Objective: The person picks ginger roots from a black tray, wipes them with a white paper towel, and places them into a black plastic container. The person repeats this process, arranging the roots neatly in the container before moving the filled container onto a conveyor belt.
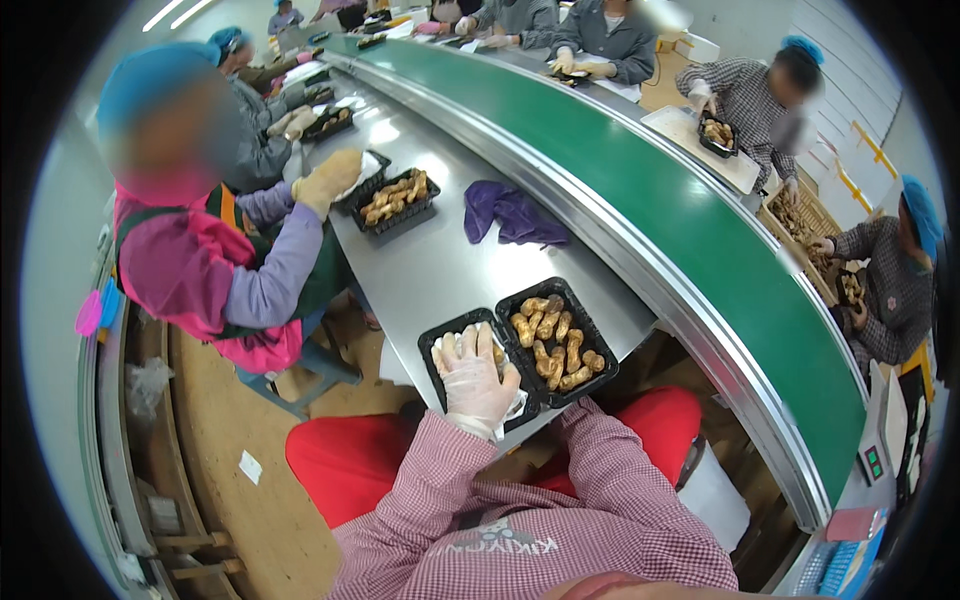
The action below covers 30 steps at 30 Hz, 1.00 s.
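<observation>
My left hand (474,385), in a thin pale glove, lies flat with its fingers stretched out on a white liner (515,406). That liner rests inside a black plastic tray (452,324) at the near end of the metal table. Joined or pushed up against it on the right is a second black tray (592,318), holding several brown mushrooms (551,364) laid in two rows. My right forearm, in a checked sleeve (592,425), reaches up to the near edge of this tray. The right hand itself is hidden behind the tray.
A crumpled purple cloth (510,212) lies farther up the metal table (440,265). Beyond it is another filled mushroom tray (398,200), beside a gloved co-worker (250,230). A green conveyor belt (640,190) curves along the right, with more people working across it.
</observation>
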Tool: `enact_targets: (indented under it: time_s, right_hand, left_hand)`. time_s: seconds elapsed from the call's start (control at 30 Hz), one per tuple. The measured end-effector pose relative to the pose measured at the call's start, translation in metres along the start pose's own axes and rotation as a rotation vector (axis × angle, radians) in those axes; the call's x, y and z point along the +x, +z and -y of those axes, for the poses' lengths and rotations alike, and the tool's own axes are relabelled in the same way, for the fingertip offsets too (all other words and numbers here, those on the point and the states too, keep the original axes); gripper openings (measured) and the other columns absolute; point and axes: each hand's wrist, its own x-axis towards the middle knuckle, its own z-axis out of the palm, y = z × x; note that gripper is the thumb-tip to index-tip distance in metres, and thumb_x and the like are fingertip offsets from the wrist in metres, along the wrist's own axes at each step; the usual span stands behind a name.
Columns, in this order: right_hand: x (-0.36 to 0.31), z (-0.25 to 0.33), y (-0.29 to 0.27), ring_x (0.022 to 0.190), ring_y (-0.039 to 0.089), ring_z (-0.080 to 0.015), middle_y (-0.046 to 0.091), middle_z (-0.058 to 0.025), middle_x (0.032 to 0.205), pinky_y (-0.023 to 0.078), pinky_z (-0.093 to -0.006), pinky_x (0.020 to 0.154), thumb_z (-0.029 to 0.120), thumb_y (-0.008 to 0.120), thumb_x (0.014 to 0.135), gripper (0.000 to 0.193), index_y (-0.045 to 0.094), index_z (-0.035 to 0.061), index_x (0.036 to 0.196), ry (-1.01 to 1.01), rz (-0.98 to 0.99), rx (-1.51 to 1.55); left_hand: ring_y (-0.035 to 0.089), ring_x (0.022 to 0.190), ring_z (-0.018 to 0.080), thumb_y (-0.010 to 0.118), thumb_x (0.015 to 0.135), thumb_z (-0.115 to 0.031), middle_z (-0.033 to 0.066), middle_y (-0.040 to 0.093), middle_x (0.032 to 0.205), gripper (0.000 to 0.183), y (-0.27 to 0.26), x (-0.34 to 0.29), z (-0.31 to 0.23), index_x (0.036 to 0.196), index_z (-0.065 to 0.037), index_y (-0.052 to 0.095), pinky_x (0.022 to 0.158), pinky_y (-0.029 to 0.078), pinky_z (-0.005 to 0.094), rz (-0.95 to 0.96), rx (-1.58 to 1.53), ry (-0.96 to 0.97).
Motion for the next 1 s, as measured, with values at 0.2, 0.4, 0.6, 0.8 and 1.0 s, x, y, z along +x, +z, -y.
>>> enact_targets:
  time_s: [0.2, 0.4, 0.6, 0.8, 1.0]
  right_hand:
    - [0.002, -0.006, 0.003, 0.112, 0.065, -0.0357, 0.067, -0.0176, 0.122, 0.052, -0.0444, 0.093, 0.022, 0.064, 0.086, 0.039, 0.066, 0.0045, 0.121, -0.001, 0.019, 0.042]
    - [0.021, -0.013, -0.004, 0.112, 0.065, -0.0359, 0.067, -0.0178, 0.122, 0.052, -0.0444, 0.094, 0.022, 0.064, 0.086, 0.04, 0.065, 0.0043, 0.121, 0.021, 0.044, 0.059]
    - [0.017, 0.0, -0.001, 0.112, 0.065, -0.0361, 0.067, -0.0179, 0.123, 0.052, -0.0443, 0.094, 0.021, 0.064, 0.085, 0.04, 0.065, 0.0041, 0.122, 0.006, 0.078, 0.059]
    - [-0.035, 0.016, -0.002, 0.112, 0.065, -0.0362, 0.067, -0.018, 0.123, 0.052, -0.0443, 0.095, 0.021, 0.064, 0.085, 0.041, 0.065, 0.0039, 0.122, -0.019, 0.154, -0.001]
    - [-0.133, 0.054, -0.041, 0.099, 0.068, -0.0218, 0.072, -0.0127, 0.108, 0.053, -0.0331, 0.09, 0.014, 0.06, 0.093, 0.033, 0.067, 0.0015, 0.122, 0.401, -0.05, 1.131]
  left_hand:
    - [0.036, 0.135, 0.043, 0.067, 0.082, -0.034, 0.0168, 0.047, 0.146, 0.077, 0.006, 0.0, 0.006, 0.148, -0.004, 0.043, 0.118, 0.019, 0.0606, 0.01, 0.04, 0.005]
    - [0.036, 0.135, 0.0425, 0.068, 0.082, -0.035, 0.0166, 0.047, 0.146, 0.077, 0.011, 0.004, 0.004, 0.148, -0.005, 0.042, 0.118, 0.019, 0.06, 0.009, 0.062, 0.039]
    - [0.038, 0.134, 0.0407, 0.067, 0.083, -0.033, 0.0132, 0.048, 0.144, 0.073, 0.008, 0.005, 0.007, 0.146, -0.005, 0.045, 0.117, 0.023, 0.0588, -0.006, 0.063, 0.035]
    - [0.035, 0.136, 0.0428, 0.066, 0.083, -0.041, 0.0132, 0.048, 0.145, 0.075, 0.014, 0.008, 0.006, 0.147, -0.006, 0.046, 0.118, 0.019, 0.0622, 0.01, -0.01, 0.009]
    - [0.036, 0.14, 0.0397, 0.076, 0.081, -0.033, 0.017, 0.047, 0.147, 0.072, -0.028, -0.002, 0.009, 0.144, -0.009, 0.05, 0.119, 0.023, 0.0564, -0.181, -0.121, 0.083]
